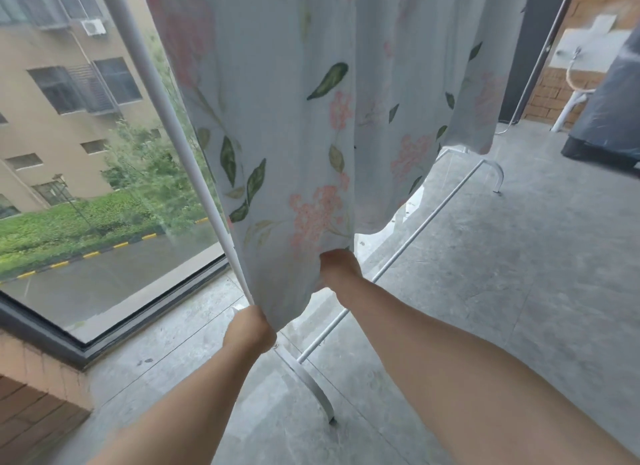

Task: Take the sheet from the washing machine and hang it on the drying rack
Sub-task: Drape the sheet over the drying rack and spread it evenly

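Fig.: L hand (249, 329) fisted on the bottom corner of the sheet (294, 118), just beside the near upright of the drying rack (166, 111). R hand (337, 267) grips the hem further from that upright. Sheet hangs over the rack. Judged step: straightening, i.e. pull hem down evenly w/ both hands, spread bunched folds, keep edge off floor (519, 291). No brand, label or legible text.

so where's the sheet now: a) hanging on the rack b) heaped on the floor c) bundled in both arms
a: the sheet hangs down between the poles of the rack, clear of the floor, with the left hand and right hand gripping its bottom edge.
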`<state>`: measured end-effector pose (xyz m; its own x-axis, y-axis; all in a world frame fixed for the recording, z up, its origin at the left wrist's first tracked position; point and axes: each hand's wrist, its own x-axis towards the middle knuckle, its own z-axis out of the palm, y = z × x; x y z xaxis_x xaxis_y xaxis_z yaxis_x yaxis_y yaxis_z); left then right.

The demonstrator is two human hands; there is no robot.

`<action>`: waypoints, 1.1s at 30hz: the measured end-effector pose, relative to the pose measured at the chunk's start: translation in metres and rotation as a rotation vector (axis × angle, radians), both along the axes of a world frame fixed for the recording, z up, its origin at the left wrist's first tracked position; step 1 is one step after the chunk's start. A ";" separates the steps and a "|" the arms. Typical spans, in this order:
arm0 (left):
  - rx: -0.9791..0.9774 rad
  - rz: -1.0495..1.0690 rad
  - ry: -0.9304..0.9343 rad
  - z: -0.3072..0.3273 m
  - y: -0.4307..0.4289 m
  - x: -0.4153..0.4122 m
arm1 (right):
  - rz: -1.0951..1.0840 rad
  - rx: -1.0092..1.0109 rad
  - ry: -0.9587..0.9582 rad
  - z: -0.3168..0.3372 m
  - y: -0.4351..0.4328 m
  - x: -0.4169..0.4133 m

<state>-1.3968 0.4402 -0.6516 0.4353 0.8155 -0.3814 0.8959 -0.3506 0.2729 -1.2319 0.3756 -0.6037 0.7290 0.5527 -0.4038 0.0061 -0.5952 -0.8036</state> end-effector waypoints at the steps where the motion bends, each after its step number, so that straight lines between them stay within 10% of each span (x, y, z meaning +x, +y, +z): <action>1: -0.040 -0.058 0.103 0.035 -0.003 0.000 | 0.028 0.034 -0.019 0.033 -0.004 -0.003; 17: 0.479 -0.151 -0.244 0.650 -0.050 0.018 | 0.178 0.286 -0.289 0.604 -0.015 -0.039; 33: 0.986 0.001 -0.912 0.888 0.003 -0.015 | 0.225 0.521 -0.477 0.779 -0.017 -0.035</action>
